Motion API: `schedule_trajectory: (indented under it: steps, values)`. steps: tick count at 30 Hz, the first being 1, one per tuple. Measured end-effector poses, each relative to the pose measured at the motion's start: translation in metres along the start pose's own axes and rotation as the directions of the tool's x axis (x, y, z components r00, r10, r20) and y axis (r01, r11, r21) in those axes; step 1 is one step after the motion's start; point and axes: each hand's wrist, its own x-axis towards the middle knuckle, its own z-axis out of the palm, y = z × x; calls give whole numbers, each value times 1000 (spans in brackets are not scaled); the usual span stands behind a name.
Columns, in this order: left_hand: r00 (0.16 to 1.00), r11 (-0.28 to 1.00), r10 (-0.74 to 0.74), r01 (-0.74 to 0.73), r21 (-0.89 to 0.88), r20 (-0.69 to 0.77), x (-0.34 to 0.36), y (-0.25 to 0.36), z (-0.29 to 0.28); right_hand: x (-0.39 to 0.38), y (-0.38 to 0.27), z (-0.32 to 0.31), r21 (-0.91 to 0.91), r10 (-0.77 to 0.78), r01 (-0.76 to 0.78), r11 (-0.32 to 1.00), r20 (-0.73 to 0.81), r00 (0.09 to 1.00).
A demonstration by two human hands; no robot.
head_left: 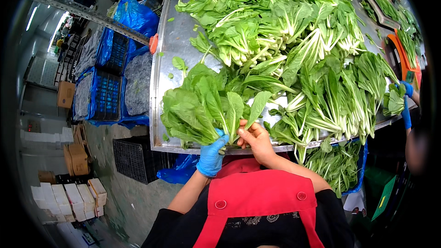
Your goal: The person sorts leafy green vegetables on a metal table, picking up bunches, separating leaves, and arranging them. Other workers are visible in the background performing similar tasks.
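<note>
My left hand [212, 157], in a blue glove, is closed around the stem ends of a bunch of leafy greens [195, 103] at the front left of the metal table. The leaves fan up and away over the tabletop. Close beside it, my bare right hand [258, 142] pinches a single green leaf [258, 108] by its stem, fingers bent together. Beyond both hands lies a big heap of leafy greens [257, 27] with pale stems. More bunches [337, 101] lie to the right, some stems hanging over the front edge.
The metal table [172, 46] has a raised rim. Below its front edge stands a blue-lined crate of greens [335, 163]. A black crate [135, 160] sits on the floor at left, near blue-lined crates [108, 94]. At far right, a co-worker's blue-gloved hand [407, 89] is at some greens.
</note>
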Motion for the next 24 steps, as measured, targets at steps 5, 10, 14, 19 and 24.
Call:
schedule_trajectory:
  steps: [5,10,14,19,24]
  values:
    - [1000,1000,-3,2,3,28,-2,1,5,-6,-2,-2,-40,-241,247,968,122,963]
    - [992,997,-58,64,-46,112,-4,1,7,0,-21,-3,-195,-228,233,953,47,972]
    - [983,993,-120,118,24,138,-5,-7,-1,11,-30,-6,-53,-207,204,978,-63,976]
    - [992,986,-128,129,-108,20,-17,8,28,4,-21,-15,51,-130,136,989,-113,985]
    - [995,995,-97,97,-27,-20,-15,-2,25,-19,20,-17,-396,-420,391,831,16,908]
